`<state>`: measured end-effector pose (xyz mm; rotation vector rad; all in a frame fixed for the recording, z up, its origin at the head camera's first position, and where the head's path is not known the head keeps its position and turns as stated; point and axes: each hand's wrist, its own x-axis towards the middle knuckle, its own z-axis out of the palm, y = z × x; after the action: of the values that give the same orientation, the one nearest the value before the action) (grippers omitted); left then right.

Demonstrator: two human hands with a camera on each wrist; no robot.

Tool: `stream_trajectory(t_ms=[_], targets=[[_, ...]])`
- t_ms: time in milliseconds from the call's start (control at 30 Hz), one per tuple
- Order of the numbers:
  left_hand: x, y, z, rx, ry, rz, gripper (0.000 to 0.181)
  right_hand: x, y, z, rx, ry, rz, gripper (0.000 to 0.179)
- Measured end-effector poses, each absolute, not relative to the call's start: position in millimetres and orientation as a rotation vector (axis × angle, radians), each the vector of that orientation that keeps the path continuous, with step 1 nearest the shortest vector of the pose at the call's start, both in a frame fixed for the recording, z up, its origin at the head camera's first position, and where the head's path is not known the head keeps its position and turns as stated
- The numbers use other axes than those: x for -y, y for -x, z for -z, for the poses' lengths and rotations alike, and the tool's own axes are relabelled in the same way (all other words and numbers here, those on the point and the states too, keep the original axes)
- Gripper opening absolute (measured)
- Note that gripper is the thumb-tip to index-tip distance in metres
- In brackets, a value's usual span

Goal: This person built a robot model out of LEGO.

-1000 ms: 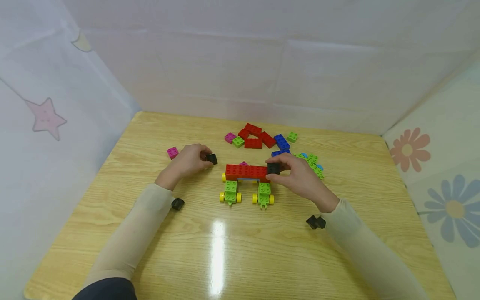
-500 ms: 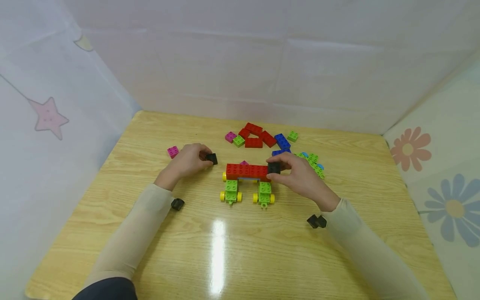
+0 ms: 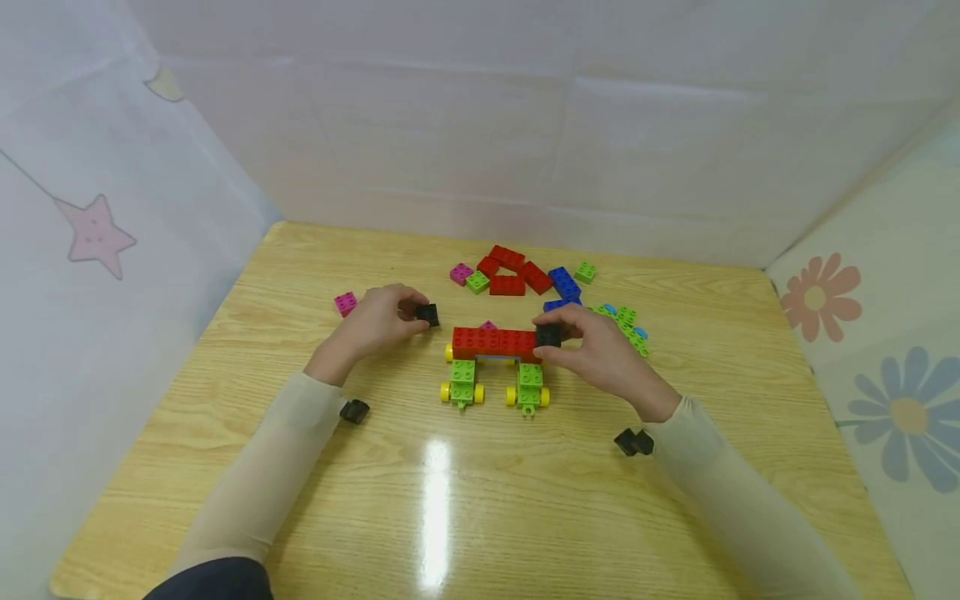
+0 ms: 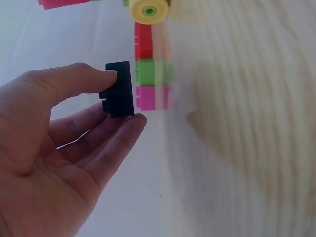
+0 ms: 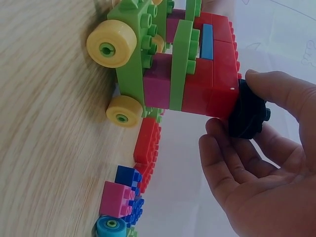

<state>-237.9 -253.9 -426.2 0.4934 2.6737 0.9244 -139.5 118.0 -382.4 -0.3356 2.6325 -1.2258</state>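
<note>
Two black blocks [image 3: 427,314], pinched between thumb and fingers: one in left hand [image 3: 373,323], apart from car [image 3: 480,342]; one in right hand [image 3: 598,348], at car's right end, well in from table's [image 3: 360,250] far edge. Apparently being fitted; next, probably, aligning and pressing.

Build [image 3: 477,342] on table [image 3: 525,517], brick cluster [image 3: 507,286] behind it. One block [image 3: 427,314] in left hand [image 3: 375,323], left of build, apart; second block [image 3: 548,335] in right hand [image 3: 600,350], atop build's right end. Loose blocks [image 3: 626,442] front-right, beside right sleeve [image 3: 738,492]; lone brick [image 3: 345,303] just left of left hand.
</note>
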Motion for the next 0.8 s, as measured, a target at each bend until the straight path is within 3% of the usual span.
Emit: stream_trajectory(t_ms=[800], targets=[[225, 198, 377, -2.637, -0.773, -1.101, 0.039, -131, 135, 383, -2.632, 0.347, 1.249, 0.044]])
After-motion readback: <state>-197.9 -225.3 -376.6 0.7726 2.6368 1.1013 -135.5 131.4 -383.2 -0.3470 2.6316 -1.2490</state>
